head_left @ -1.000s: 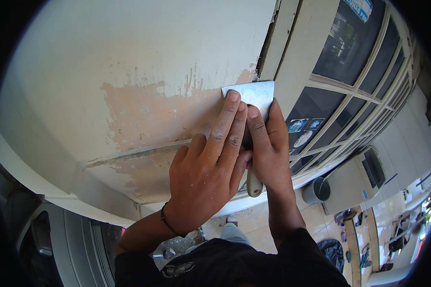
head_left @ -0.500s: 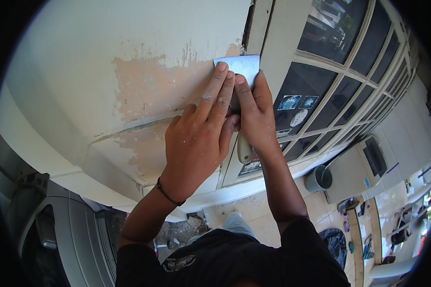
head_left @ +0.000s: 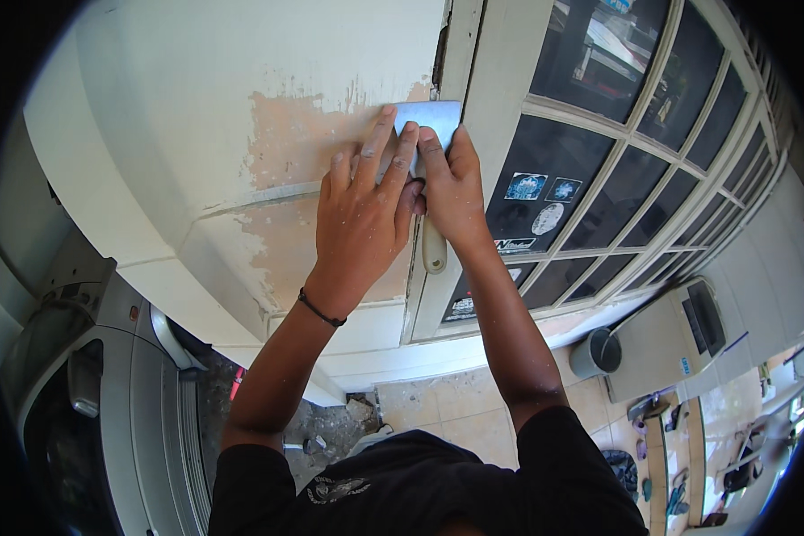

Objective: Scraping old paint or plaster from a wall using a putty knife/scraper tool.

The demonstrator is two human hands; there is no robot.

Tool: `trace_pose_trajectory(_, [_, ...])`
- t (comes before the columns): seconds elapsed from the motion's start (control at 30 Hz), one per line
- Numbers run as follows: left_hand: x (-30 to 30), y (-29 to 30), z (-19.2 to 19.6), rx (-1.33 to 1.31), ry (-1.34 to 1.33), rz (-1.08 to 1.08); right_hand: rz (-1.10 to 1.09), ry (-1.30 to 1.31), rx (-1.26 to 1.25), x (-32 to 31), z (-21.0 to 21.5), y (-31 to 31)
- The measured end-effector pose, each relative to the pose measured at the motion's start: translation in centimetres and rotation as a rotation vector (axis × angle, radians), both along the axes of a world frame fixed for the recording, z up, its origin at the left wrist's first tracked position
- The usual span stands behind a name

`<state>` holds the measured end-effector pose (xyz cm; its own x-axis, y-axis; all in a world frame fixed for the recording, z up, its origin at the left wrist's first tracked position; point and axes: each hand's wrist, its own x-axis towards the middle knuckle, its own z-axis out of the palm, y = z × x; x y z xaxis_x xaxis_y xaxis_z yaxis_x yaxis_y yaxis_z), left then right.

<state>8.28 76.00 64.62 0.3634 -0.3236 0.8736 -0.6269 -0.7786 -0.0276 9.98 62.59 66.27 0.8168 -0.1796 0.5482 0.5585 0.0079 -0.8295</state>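
A putty knife with a wide metal blade (head_left: 442, 114) and a pale handle (head_left: 433, 252) is held against the door frame edge, blade upward. My right hand (head_left: 456, 201) is closed around its neck, fingers along the blade's right side. Fingers spread and stretched, my left hand (head_left: 357, 228) lies beside it, two fingertips touching the blade's left part and the thumb near the handle. Behind my left hand, the white wall has a bare beige patch (head_left: 286, 143) with ragged paint edges. Part of the handle is hidden by my hands.
To the right stands a white-framed door (head_left: 563, 116) with dark glass panes and stickers. A grey bucket (head_left: 596, 353) is on the tiled floor (head_left: 460, 393). At lower left is a silver car (head_left: 121, 429); rubble (head_left: 317, 429) lies on the ground near it.
The view has shifted, so the door shows further left. The fingers of my left hand have spread wider, while my right hand keeps its grip on the putty knife.
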Motion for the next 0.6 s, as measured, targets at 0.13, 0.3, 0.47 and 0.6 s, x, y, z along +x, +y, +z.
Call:
trace_pose_trajectory(0.13, [-0.4, -0.8, 0.0, -0.040, 0.083, 0.010, 0.004, 0.031, -0.040, -0.2, 0.2, -0.3])
trace_pose_trajectory(0.3, [-0.3, -0.6, 0.0, -0.007, 0.025, 0.049, -0.005, -0.003, -0.026, 0.1, 0.0, 0.1])
trace_pose_trajectory(0.47, [0.1, -0.8, -0.4, -0.037, 0.009, 0.020, -0.065, -0.026, -0.060, 0.3, 0.0, 0.1])
trace_pose_trajectory(0.6, [0.5, -1.1, -0.9, -0.041, -0.031, 0.048, -0.123, -0.074, -0.088, 1.0, -0.6, 0.0])
